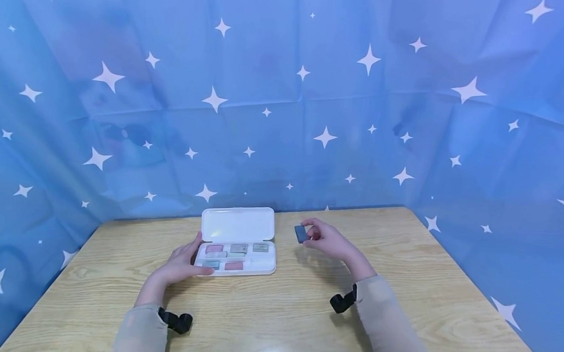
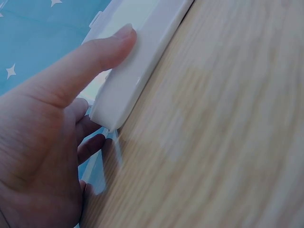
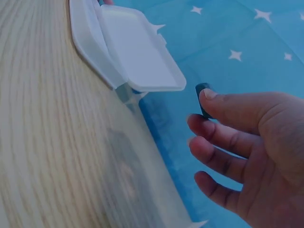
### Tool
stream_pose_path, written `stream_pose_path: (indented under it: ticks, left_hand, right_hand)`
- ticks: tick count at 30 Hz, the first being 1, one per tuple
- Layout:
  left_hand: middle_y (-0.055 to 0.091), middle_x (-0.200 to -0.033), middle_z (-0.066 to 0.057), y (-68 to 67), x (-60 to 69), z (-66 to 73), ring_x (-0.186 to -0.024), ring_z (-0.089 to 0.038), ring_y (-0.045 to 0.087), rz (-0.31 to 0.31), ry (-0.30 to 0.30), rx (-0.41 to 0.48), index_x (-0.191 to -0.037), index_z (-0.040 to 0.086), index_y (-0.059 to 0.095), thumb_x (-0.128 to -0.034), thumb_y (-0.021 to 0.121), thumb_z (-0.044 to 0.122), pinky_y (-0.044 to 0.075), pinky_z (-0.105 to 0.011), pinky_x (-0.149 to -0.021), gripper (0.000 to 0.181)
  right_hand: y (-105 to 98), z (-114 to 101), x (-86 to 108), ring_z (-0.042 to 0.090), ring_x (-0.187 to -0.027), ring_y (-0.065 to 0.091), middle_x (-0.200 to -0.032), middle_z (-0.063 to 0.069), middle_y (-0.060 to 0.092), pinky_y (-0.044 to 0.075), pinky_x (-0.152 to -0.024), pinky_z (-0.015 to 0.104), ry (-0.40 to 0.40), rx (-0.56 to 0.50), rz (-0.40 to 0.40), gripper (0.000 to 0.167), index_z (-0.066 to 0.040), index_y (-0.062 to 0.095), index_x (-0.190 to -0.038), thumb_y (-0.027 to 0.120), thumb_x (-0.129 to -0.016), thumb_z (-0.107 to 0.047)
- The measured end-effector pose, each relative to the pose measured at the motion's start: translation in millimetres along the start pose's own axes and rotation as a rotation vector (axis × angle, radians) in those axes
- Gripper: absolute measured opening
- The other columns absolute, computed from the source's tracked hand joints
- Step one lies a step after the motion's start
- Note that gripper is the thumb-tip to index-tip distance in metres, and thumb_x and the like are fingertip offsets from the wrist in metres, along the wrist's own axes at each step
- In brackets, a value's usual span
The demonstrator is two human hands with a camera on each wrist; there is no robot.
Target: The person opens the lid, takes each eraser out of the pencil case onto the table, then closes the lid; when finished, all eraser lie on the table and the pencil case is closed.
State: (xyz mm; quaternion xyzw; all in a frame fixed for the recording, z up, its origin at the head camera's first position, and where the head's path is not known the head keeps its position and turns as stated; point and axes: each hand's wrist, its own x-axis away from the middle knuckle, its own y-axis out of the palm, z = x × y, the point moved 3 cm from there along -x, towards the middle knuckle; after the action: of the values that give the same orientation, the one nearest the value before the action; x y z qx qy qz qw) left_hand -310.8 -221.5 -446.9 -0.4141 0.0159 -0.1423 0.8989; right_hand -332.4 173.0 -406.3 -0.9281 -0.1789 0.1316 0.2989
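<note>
A dark block (image 1: pixel 300 234) is pinched by the right hand (image 1: pixel 324 239), just right of the middle of the head frame. The block is held at the tips of the thumb and a finger, on the left side of that hand, and is kept up off the bench (image 1: pixel 277 310). In the right wrist view, the other fingers are seen loosely bent below it.

The white box (image 1: pixel 259 267) is placed left of the block, well apart from it. Its left end is gripped by the left hand (image 1: pixel 181 263), with the thumb laid over the near edge. The lid (image 1: pixel 238 223) is tipped back at the far side. Small pink and green pieces are seen in the box. Blue cloth (image 1: pixel 286 57) with white stars is hung behind.
</note>
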Motion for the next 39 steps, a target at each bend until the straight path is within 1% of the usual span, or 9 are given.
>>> stream_pose_path:
  ticks: [6, 10, 15, 19, 22, 24, 27, 32, 39]
  left_hand:
    - [0.015, -0.156, -0.028, 1.1, -0.9, -1.7, -0.138, -0.05, 0.012, 0.001, -0.002, -0.004, -0.156, 0.01, 0.005, -0.0757, 0.077, 0.051, 0.016, -0.067, -0.106, 0.116]
    - [0.014, -0.156, -0.027, 0.4, -2.3, -2.3, -0.139, -0.05, 0.011, -0.004, -0.013, -0.004, -0.157, 0.012, 0.004, -0.0752, 0.077, 0.052, 0.014, -0.067, -0.107, 0.117]
    - [0.013, -0.157, -0.026, -1.3, -3.5, -1.5, -0.139, -0.049, 0.01, -0.006, -0.001, -0.007, -0.157, 0.011, 0.004, -0.0753, 0.077, 0.052, 0.014, -0.066, -0.107, 0.117]
    - [0.014, -0.156, -0.027, -1.9, -3.3, -1.1, -0.139, -0.05, 0.011, -0.002, 0.006, -0.014, -0.156, 0.01, 0.004, -0.0757, 0.078, 0.051, 0.014, -0.066, -0.107, 0.117]
    - [0.014, -0.156, -0.027, -1.1, -3.1, -2.1, -0.139, -0.049, 0.012, -0.008, -0.003, -0.018, -0.156, 0.011, 0.003, -0.0759, 0.077, 0.051, 0.015, -0.066, -0.107, 0.117]
    - [0.014, -0.156, -0.027, -0.6, -3.0, -2.4, -0.139, -0.049, 0.012, -0.009, -0.01, -0.016, -0.156, 0.011, 0.003, -0.0758, 0.077, 0.051, 0.015, -0.065, -0.108, 0.116]
    - [0.014, -0.156, -0.027, -0.5, -2.5, -0.8, -0.139, -0.049, 0.012, -0.007, -0.013, -0.008, -0.157, 0.011, 0.004, -0.0755, 0.078, 0.05, 0.015, -0.066, -0.107, 0.116]
    - [0.015, -0.156, -0.027, -0.3, -1.6, 0.6, -0.138, -0.049, 0.012, -0.009, -0.01, -0.007, -0.156, 0.011, 0.004, -0.076, 0.078, 0.049, 0.015, -0.066, -0.107, 0.116]
    - [0.013, -0.157, -0.026, 0.2, -1.3, -2.2, -0.139, -0.049, 0.01, -0.004, -0.011, -0.009, -0.156, 0.011, 0.003, -0.0758, 0.078, 0.05, 0.014, -0.066, -0.108, 0.117]
  right_hand:
    - [0, 7, 0.2, 0.018, -0.082, 0.057, -0.097, 0.006, 0.058, 0.049, -0.074, 0.034, 0.022, 0.005, 0.022, 0.047, -0.001, 0.05, -0.133, 0.068, -0.09, -0.007]
    - [2, 12, -1.5, 0.019, -0.077, 0.055, -0.101, 0.007, 0.057, 0.048, -0.066, 0.033, 0.053, -0.004, 0.033, 0.047, -0.002, 0.051, -0.134, 0.068, -0.091, -0.01]
    - [5, 20, -4.0, 0.019, -0.074, 0.053, -0.1, 0.008, 0.056, 0.046, -0.061, 0.032, 0.096, 0.001, 0.063, 0.043, -0.003, 0.053, -0.13, 0.069, -0.09, -0.009]
    - [9, 24, -4.4, 0.02, -0.079, 0.055, -0.102, 0.01, 0.056, 0.048, -0.063, 0.034, 0.101, 0.011, 0.06, 0.043, -0.001, 0.053, -0.13, 0.068, -0.09, -0.009]
    - [12, 27, -3.5, 0.019, -0.083, 0.057, -0.102, 0.01, 0.056, 0.048, -0.067, 0.034, 0.078, 0.019, 0.053, 0.044, 0.003, 0.053, -0.13, 0.068, -0.09, -0.01]
    - [13, 28, -2.9, 0.02, -0.084, 0.057, -0.101, 0.01, 0.056, 0.048, -0.066, 0.033, 0.043, 0.031, 0.049, 0.044, 0.006, 0.052, -0.128, 0.068, -0.09, -0.01]
    - [15, 31, -2.8, 0.02, -0.086, 0.057, -0.1, 0.01, 0.056, 0.049, -0.067, 0.033, 0.025, 0.04, 0.051, 0.045, 0.007, 0.053, -0.127, 0.068, -0.089, -0.01]
    - [19, 38, -4.8, 0.022, -0.091, 0.056, -0.102, 0.009, 0.057, 0.049, -0.072, 0.036, 0.081, 0.054, 0.055, 0.043, 0.003, 0.055, -0.127, 0.07, -0.088, -0.008]
    - [23, 42, -8.7, 0.021, -0.089, 0.055, -0.101, 0.009, 0.057, 0.046, -0.075, 0.036, 0.147, 0.054, 0.086, 0.043, 0.002, 0.057, -0.127, 0.071, -0.087, -0.006]
